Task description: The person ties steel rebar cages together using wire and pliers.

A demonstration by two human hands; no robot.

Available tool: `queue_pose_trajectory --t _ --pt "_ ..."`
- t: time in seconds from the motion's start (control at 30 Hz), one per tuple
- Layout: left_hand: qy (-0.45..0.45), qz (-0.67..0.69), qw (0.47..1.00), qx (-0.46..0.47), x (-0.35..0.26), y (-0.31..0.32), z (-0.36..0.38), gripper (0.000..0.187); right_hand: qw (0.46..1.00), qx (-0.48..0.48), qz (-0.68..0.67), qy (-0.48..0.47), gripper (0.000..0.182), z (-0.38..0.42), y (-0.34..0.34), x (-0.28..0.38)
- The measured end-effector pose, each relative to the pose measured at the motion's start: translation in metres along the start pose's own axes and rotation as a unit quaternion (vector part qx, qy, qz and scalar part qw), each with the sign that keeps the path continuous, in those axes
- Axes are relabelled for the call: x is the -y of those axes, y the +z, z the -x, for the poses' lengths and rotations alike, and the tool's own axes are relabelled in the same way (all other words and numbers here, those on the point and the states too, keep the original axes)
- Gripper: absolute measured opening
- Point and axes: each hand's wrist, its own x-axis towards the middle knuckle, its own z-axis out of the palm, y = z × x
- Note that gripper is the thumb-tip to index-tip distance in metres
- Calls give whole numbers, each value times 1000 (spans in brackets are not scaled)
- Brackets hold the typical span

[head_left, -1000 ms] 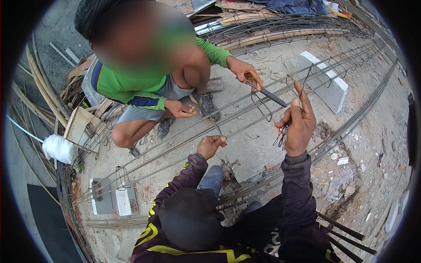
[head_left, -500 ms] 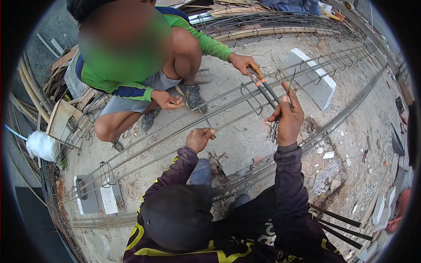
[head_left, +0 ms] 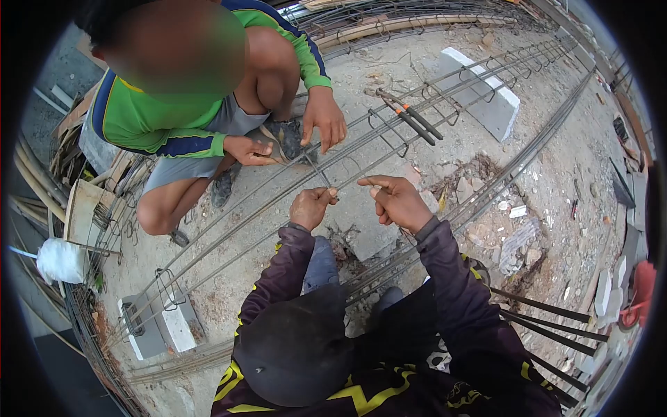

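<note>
My left hand [head_left: 313, 208] is closed in a pinch at the near end of a thin steel stirrup [head_left: 318, 170], beside the long rebars [head_left: 260, 217]. To its right, my right hand [head_left: 399, 203] has curled fingers and a bent, forward-pointing index finger; whatever it holds is too small to make out. Pincers with dark handles and orange marks [head_left: 417, 124] lie across the rebar cage. A co-worker in a green shirt [head_left: 167, 118] squats opposite, with one hand [head_left: 324, 119] over the bars and the other [head_left: 249, 149] near the stirrup.
A pale block [head_left: 481, 97] stands beneath the cage at the upper right, and two more blocks [head_left: 179, 325] sit under its lower left end. More rebars [head_left: 517, 161] run along the right. Rubble [head_left: 517, 243] lies on the ground, and a white roll [head_left: 61, 260] is at the far left.
My right hand has come down and left, closer to my left hand. The co-worker's hand has let go of the pincers and drawn back left; they now rest on the cage.
</note>
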Motion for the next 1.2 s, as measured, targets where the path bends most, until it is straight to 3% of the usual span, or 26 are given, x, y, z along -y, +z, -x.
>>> queue_pose_trajectory --t 0.27,0.37,0.63,0.73,0.83,0.93,1.03,1.2 --pt "29 -16 999 -8 3 1 0 49 970 90 205 88 22 -13 10 -34" --pt "3 -31 1000 0 -2 -1 2 48 928 88 362 21 24 -17 12 -56" --pt "24 8 1000 -1 8 3 -2 47 904 213 327 174 23 -19 29 -42" --pt "-13 12 1000 13 3 1 -2 50 882 211 415 71 23 -22 33 -56" --pt "7 12 1000 7 -3 -5 1 50 884 233 398 80 25 -19 31 -40" --pt "-30 -23 999 38 -14 -12 4 49 891 223 388 77 27 -17 28 -36" --pt "-23 -19 999 33 -6 -7 0 48 895 178 408 -12 28 -19 28 -57" --pt "-24 -1 999 30 5 -2 -4 45 890 180 418 -30 28 -16 24 -48"
